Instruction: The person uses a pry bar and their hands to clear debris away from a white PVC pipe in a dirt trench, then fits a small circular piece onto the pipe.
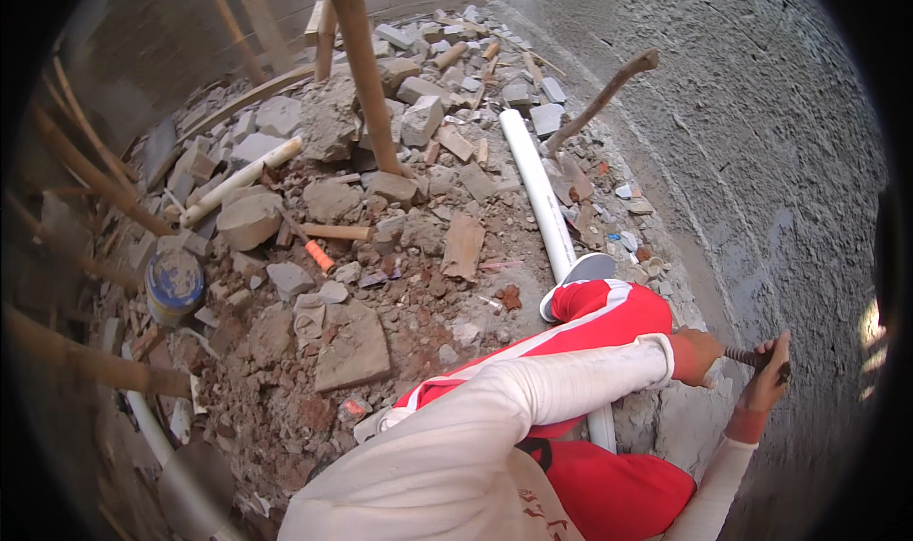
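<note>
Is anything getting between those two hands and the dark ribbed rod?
Nothing visible: the left hand closes around the dark ribbed rod, and the right hand meets it farther along. The rough grey wall shows behind; whether the rod touches it, I can't tell.

You wear an off-white, long-sleeved shirt [409, 484], loosely creased, with small reddish markings [546, 514] low on its front. Its left sleeve [590, 384] wrinkles near the cuff; the right sleeve [713, 493] matches in colour. Your trousers [599, 484] are bright red with a white side stripe [616, 297], and your grey shoe [587, 269] has a pale sole.
</note>
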{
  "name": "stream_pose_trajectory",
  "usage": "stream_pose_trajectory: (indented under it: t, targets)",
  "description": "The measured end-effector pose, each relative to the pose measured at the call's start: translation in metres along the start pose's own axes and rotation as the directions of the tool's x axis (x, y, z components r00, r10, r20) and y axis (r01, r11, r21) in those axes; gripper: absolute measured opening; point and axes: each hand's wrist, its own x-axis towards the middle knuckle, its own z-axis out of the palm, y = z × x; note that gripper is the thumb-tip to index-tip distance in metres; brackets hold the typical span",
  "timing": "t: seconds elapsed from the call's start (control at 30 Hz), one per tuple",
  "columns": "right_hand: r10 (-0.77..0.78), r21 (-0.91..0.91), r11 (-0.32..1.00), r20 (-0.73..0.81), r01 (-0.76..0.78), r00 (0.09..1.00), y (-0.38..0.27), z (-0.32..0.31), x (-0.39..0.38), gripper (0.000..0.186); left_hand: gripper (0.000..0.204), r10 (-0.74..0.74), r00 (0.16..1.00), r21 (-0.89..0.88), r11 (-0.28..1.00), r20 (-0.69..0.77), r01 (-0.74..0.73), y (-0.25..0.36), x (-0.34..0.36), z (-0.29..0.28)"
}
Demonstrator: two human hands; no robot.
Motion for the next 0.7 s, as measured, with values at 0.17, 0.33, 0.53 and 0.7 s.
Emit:
stream_pose_trajectory:
  t: [0.17, 0.33, 0.53, 0.7]
  targets:
    - [0.037, 0.198, 0.980, -0.163, -0.004, 0.986, 0.018, -0.012, 0.023, 0.033, 0.051, 0.011, 0.980, 0.191, 0.980, 0.199, -0.049, 0.000, 0.000, 0.006]
    - [-0.012, 0.173, 0.984, -0.177, 0.043, 0.984, 0.030, -0.007, 0.009, 0.030, 0.052, -0.031, 0.931, 0.338, 0.936, 0.364, -0.101, -0.005, 0.001, 0.013]
    - [-0.174, -0.066, 0.983, -0.050, 0.171, 0.983, 0.030, 0.003, -0.007, 0.015, 0.049, 0.003, 0.886, 0.350, 0.918, 0.464, -0.186, -0.002, -0.009, 0.008]
    - [-0.265, -0.307, 0.915, 0.028, 0.260, 0.964, 0.040, -0.022, 0.017, 0.025, 0.039, 0.012, 0.874, 0.326, 0.925, 0.485, -0.193, 0.011, -0.006, 0.011]
